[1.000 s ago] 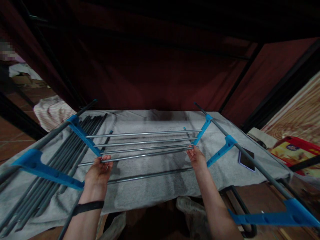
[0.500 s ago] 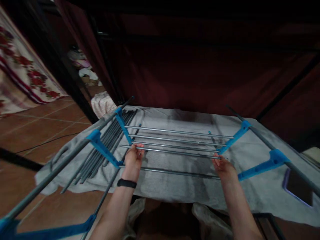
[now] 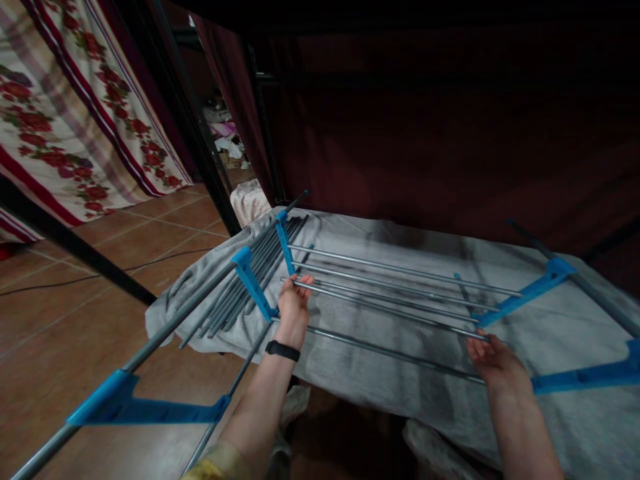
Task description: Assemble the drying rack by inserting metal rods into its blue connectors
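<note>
Dim room, dark red fabric wall (image 3: pixel 425 153) behind a table under a grey cloth (image 3: pixel 565 333). Above the cloth's middle, one thin metal rod (image 3: pixel 399 313) is held off the surface, the nearest of four rods that run across between blue brackets.

Left hand (image 3: pixel 293 307), black wristband (image 3: pixel 283 350) on the wrist, is curled around the rod's left end, just beside the left bracket (image 3: pixel 286 248). Right hand (image 3: pixel 495 363) has its fingertips at the rod's right end, near the right bracket (image 3: pixel 520 297); whether it is closed on the rod, cannot tell.

Step in hand, my read: fitting this rod across the two brackets. The next move calls for both ends kept level and lined up with the bracket holes, which are too small to see here.

Another rod (image 3: pixel 380 351) lies flat on the cloth, nearer the person than the held one. A bundle of loose grey rods (image 3: pixel 245 293) lies along the cloth's left edge, under a long side pole (image 3: pixel 200 307) with more blue brackets. A matching pole and blue bracket (image 3: pixel 585 380) cross the cloth's right side.

Left of the cloth: brown tiled floor (image 3: pixel 100 267), a thin cable on it, a black frame post (image 3: pixel 190 127), a red floral curtain (image 3: pixel 65 127). A striped bundle of fabric (image 3: pixel 247 200) sits at the cloth's far left corner.
</note>
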The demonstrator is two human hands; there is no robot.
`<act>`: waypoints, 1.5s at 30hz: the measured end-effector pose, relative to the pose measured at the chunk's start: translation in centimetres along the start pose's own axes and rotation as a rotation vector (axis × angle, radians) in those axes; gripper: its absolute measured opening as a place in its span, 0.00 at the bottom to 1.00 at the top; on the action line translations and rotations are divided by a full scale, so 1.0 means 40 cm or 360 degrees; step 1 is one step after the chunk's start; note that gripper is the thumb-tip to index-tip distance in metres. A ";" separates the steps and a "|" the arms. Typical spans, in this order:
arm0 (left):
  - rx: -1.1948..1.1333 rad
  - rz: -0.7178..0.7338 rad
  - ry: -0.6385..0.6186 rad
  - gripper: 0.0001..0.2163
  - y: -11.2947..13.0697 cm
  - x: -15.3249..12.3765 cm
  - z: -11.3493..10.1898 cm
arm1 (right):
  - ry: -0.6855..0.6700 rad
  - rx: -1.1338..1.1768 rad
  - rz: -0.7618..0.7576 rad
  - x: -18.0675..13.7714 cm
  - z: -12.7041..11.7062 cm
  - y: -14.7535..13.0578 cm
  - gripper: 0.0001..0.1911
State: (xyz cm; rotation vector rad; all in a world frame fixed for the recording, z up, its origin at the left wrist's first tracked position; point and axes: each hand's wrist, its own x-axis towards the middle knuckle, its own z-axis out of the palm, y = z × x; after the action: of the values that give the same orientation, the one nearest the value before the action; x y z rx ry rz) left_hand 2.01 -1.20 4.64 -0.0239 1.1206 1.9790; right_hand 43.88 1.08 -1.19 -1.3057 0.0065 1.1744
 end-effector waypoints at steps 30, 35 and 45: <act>0.0216 0.0117 -0.0467 0.10 -0.076 -0.070 0.024 | 0.0069 0.0011 0.0037 0.018 0.002 0.011 0.10; 0.0257 0.0166 -0.0647 0.14 -0.102 -0.107 0.045 | 0.0068 0.0016 0.0066 0.026 -0.003 0.016 0.11; 0.0363 0.0255 -0.0985 0.14 -0.110 -0.205 0.092 | -0.0161 0.0000 0.0173 -0.013 0.031 0.064 0.12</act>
State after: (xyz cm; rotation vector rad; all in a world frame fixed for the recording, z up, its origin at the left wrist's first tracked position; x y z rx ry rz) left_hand 11.60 -2.85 6.98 0.7665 0.9387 1.7891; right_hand 41.22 1.16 -2.32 -1.2572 0.0040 1.3320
